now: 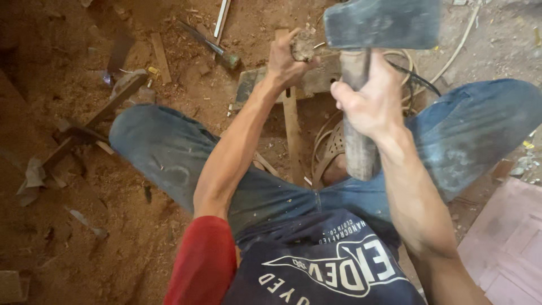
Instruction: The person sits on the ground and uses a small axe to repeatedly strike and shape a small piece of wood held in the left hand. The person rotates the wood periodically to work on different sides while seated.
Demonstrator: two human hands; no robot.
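The right hand (370,101) is gripping the worn wooden handle of a hatchet (383,24), raised so near the camera that its grey head is blurring and getting clipped by the top edge. Farther off, the left hand (285,59) is closing round a small wooden piece (303,48), mostly hiding it, over a wooden block (316,79) on the sawdust floor (84,226). The hatchet handle is covering part of that block.

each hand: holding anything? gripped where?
Right hand: grey-headed wooden-handled hatchet, gripped mid-handle below the head. Left hand: small rough brown wood chunk, pinched at its near end.
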